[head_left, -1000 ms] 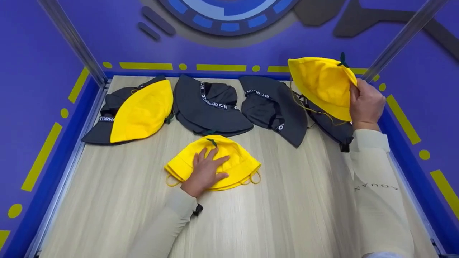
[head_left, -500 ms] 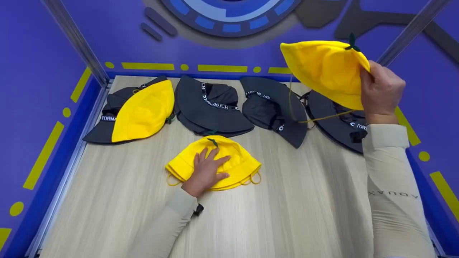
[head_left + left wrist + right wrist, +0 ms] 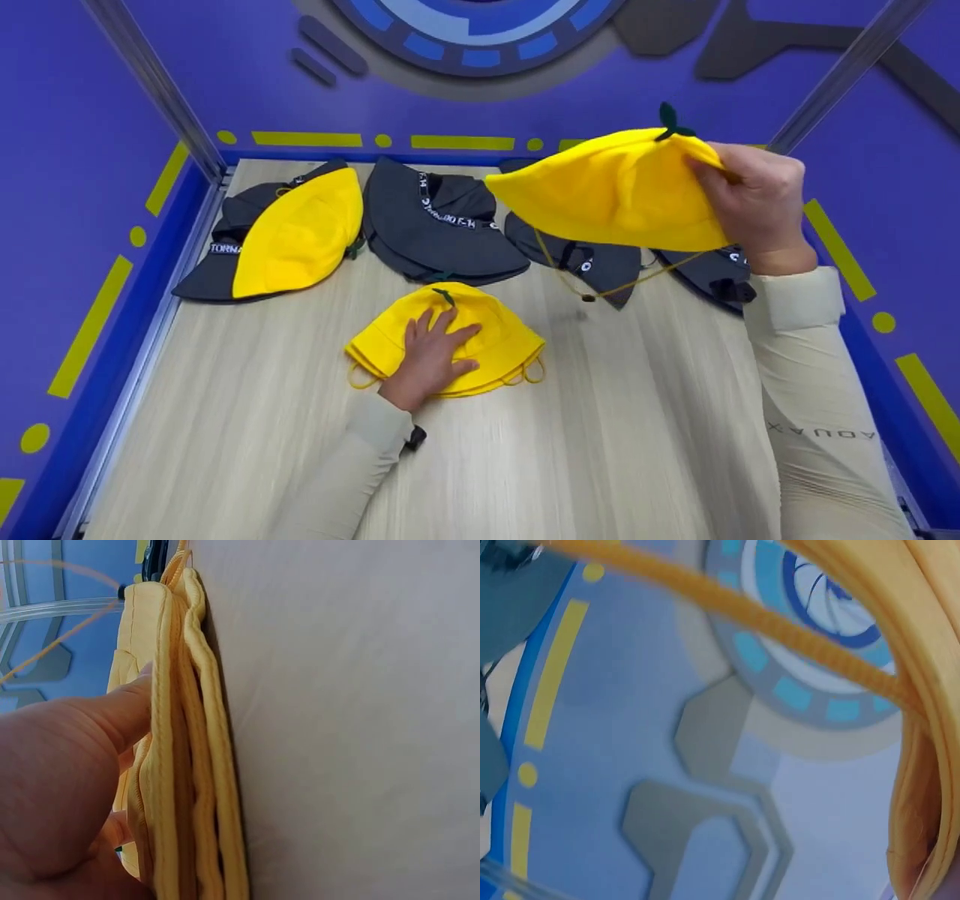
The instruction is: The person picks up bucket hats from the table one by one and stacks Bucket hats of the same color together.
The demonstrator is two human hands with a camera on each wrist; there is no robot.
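Fingers of the left hand (image 3: 427,367) lie spread and nearly straight, thumb set wide of the rest, resting on a flattened yellow hat (image 3: 504,341) without curling round it. That hat sits on the table (image 3: 570,465) right beneath them, its long axis running left to right under the fingers; the crown points away from the person, as the fingertips do, and the brim faces the wrist. Its green sprout (image 3: 446,298) is just beside the tip of a finger, and cord loops stick out to either side of the hand. From the left wrist I can make out several brim edges layered against the thumb.

Up and to the right, well apart from those fingers, the right hand (image 3: 761,199) grips a raised yellow hat (image 3: 611,187) by one end, fingers folded and thumb pinching the cloth. Its long axis stretches sideways from that grip, the free tip pointing left, brim edge downward; a dark green leaf (image 3: 669,120) stands just left of the knuckles. Below hangs a yellow cord (image 3: 750,617) with a dark toggle (image 3: 588,298).

Farther off, beyond the left fingertips, lies a dark brimmed hat (image 3: 420,232); to its left, a third yellow hat (image 3: 300,240) overlaps black headwear (image 3: 210,274). More charcoal hats (image 3: 536,234) show partly behind the raised one. Past everything stands the purple wall (image 3: 525,105).
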